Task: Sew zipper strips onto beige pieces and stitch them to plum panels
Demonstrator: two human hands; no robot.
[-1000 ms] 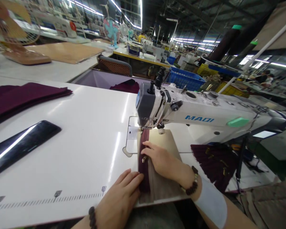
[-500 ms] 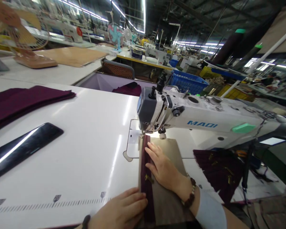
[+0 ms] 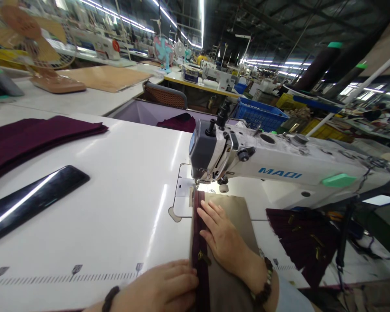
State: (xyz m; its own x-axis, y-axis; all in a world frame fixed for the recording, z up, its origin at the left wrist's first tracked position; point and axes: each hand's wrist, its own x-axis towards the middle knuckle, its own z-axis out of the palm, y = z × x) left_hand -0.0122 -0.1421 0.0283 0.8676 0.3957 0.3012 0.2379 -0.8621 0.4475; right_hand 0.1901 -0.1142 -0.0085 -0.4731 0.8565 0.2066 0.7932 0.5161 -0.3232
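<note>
A maroon zipper strip (image 3: pixel 201 229) lies lengthwise along the left edge of a beige-brown fabric panel (image 3: pixel 235 210). Its far end is just in front of the needle and presser foot (image 3: pixel 197 185) of a white sewing machine (image 3: pixel 266 160). A brass-coloured zipper pull (image 3: pixel 200 255) hangs on the strip between my hands. My right hand (image 3: pixel 225 242) rests flat on the panel, fingers spread and fingertips on the strip. Lower down, my left hand (image 3: pixel 164 286) lies flat, its fingertips touching the strip's left edge.
Stacked maroon fabric (image 3: pixel 42 138) and a glossy black bar (image 3: pixel 35 201) lie on the table's left side. Maroon pieces with brass pulls (image 3: pixel 307 238) sit right, under the machine arm. Behind are a blue crate (image 3: pixel 261 113) and an orange fan (image 3: pixel 48 65).
The strip and panel have slid slightly toward me, so their far edge shows in front of the presser foot. Both hands have shifted a little toward me; the view has moved slightly.
</note>
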